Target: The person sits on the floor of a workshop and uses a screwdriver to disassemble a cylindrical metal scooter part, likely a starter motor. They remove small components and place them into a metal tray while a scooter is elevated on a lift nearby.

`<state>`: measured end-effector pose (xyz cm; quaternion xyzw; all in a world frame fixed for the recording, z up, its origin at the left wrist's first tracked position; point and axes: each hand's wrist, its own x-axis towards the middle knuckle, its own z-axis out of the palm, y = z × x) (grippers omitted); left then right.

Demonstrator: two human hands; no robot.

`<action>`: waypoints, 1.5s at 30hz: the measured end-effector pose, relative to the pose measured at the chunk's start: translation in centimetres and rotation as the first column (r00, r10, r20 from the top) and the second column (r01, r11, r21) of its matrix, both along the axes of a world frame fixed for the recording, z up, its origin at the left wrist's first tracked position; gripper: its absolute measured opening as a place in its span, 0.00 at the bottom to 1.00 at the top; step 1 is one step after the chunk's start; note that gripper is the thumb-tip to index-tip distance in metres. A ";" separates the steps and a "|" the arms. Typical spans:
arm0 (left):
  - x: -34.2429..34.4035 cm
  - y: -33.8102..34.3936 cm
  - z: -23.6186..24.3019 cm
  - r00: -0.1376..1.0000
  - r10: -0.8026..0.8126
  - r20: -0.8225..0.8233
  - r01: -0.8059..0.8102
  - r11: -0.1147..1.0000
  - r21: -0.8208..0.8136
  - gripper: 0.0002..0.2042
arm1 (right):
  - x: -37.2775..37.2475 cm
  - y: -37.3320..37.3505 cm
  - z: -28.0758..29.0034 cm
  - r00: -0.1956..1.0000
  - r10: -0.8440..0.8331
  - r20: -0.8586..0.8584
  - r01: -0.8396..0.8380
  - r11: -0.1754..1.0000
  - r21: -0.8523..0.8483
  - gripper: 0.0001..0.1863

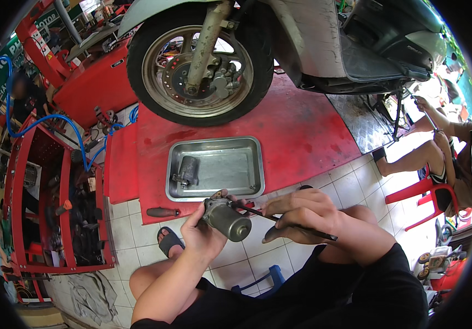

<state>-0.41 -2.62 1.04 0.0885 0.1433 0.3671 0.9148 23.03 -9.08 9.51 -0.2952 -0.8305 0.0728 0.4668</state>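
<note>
Daylight, strong, from right; floor tiles (369,176) washed out there. Glare: metal plate (365,127). Soft sheen: metal cylinder (229,220). Left side: dimmer. Edges: bowed, black rim.

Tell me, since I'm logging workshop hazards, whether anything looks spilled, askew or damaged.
Dark, wet-looking patches stain the flat red platform beside the rectangular silver metal tray, possibly from spilled liquid. A crumpled grey cloth lies on the white tiled floor, lower left, as if dropped.
</note>
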 end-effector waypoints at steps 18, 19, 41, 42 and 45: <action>-0.3 -0.1 0.2 0.998 0.037 -0.040 -0.038 0.999 -0.031 0.26 | 0.1 1.0 1.3 0.983 0.110 0.148 -0.101 0.992 -0.070 0.17; -0.2 0.0 0.1 0.998 0.044 -0.045 -0.045 0.999 -0.026 0.26 | 0.3 1.2 1.4 0.968 0.176 0.179 -0.168 0.984 -0.061 0.18; 0.1 -0.3 -1.5 0.999 0.051 -0.002 -0.051 0.988 -0.143 0.26 | -0.2 -0.1 0.1 0.953 -0.039 -0.300 -0.071 0.936 -0.345 0.30; 0.1 -0.3 -1.2 0.999 0.053 -0.004 -0.053 0.990 -0.129 0.26 | -0.1 -0.1 0.1 0.970 -0.028 -0.240 -0.038 0.963 -0.266 0.23; -0.1 -0.2 -1.0 0.999 0.052 -0.002 -0.052 0.996 -0.068 0.26 | 0.0 -0.1 0.4 0.995 -0.041 -0.093 0.033 0.996 -0.078 0.10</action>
